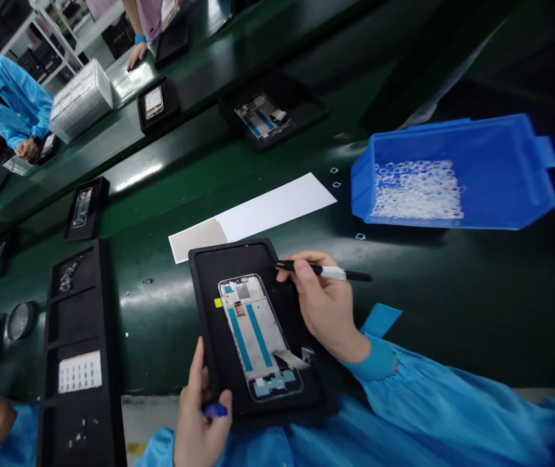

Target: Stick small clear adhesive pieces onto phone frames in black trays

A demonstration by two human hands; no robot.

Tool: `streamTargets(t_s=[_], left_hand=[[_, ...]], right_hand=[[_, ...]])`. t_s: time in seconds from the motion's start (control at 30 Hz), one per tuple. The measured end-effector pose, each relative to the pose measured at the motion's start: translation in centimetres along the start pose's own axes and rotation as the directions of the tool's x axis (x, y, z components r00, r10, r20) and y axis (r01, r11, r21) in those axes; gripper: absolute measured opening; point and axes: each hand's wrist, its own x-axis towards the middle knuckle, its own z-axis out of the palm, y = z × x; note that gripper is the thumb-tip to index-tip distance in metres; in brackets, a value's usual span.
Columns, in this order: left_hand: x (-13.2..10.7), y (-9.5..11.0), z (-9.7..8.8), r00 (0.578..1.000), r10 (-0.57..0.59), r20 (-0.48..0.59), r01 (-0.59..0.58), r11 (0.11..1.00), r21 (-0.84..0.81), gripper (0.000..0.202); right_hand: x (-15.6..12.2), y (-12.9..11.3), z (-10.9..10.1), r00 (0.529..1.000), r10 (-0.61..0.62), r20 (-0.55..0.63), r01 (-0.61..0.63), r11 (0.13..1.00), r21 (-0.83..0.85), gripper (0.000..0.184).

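Note:
A black tray (pixel 209 311) lies in front of me with a phone frame (pixel 258 337) set in it, showing blue strips and white parts. My left hand (pixel 200 408) grips the tray's near left corner, thumb on top, with a small blue piece under the thumb. My right hand (pixel 326 305) rests on the tray's right side and pinches black tweezers with a white band (pixel 326 271). The tweezer tip points left, just above the frame's top right corner.
A blue bin (pixel 491 175) holding several small clear parts stands at right. A white sheet (pixel 268 207) lies beyond the tray. A long black parts tray (pixel 78 350) sits at left. More trays with phone frames ride the green belt (pixel 161 168); other people work at far left and top.

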Motion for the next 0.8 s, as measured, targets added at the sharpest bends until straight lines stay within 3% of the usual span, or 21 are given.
streamTargets(t_s=[0.1, 0.2, 0.33, 0.4, 0.47, 0.53, 0.63, 0.8], left_hand=[[1.0, 2.2, -2.5, 0.997, -0.063, -0.040, 0.062, 0.997, -0.036, 0.075], [4.7, 5.8, -5.8, 0.982, -0.121, -0.147, 0.107, 0.989, -0.101, 0.069], [14.3, 10.6, -9.1, 0.971, 0.088, -0.224, -0.101, 0.994, -0.047, 0.062], [20.0, 12.4, -10.0, 0.940, 0.111, -0.323, -0.068, 0.987, 0.142, 0.051], [25.0, 13.8, -10.8, 0.911, 0.125, -0.393, -0.046, 0.978, 0.204, 0.046], [28.5, 14.6, -12.0, 0.887, 0.142, -0.440, -0.022, 0.963, 0.267, 0.044], [30.8, 14.7, -15.8, 0.851, 0.168, -0.498, 0.064, 0.908, 0.415, 0.040], [29.9, 12.5, -25.1, 0.784, 0.183, -0.593, 0.345, 0.666, 0.661, 0.033]], right_hand=[[1.0, -1.0, -0.1, 0.997, 0.014, -0.081, -0.007, 0.997, 0.078, 0.024], [2.2, -2.0, -0.1, 0.988, -0.031, -0.153, 0.047, 0.994, 0.099, 0.029], [2.9, -1.9, -0.1, 0.989, -0.139, -0.041, 0.136, 0.988, -0.076, 0.030], [2.9, -1.4, -0.1, 0.979, -0.187, 0.078, 0.199, 0.958, -0.206, 0.032], [2.9, -0.8, -0.1, 0.964, -0.203, 0.171, 0.245, 0.928, -0.282, 0.035], [2.9, -0.4, -0.1, 0.956, -0.195, 0.219, 0.256, 0.918, -0.303, 0.037], [3.2, -0.1, 0.0, 0.958, -0.167, 0.235, 0.237, 0.921, -0.309, 0.038], [3.6, 0.0, 0.4, 0.955, -0.111, 0.276, 0.198, 0.928, -0.315, 0.042]])
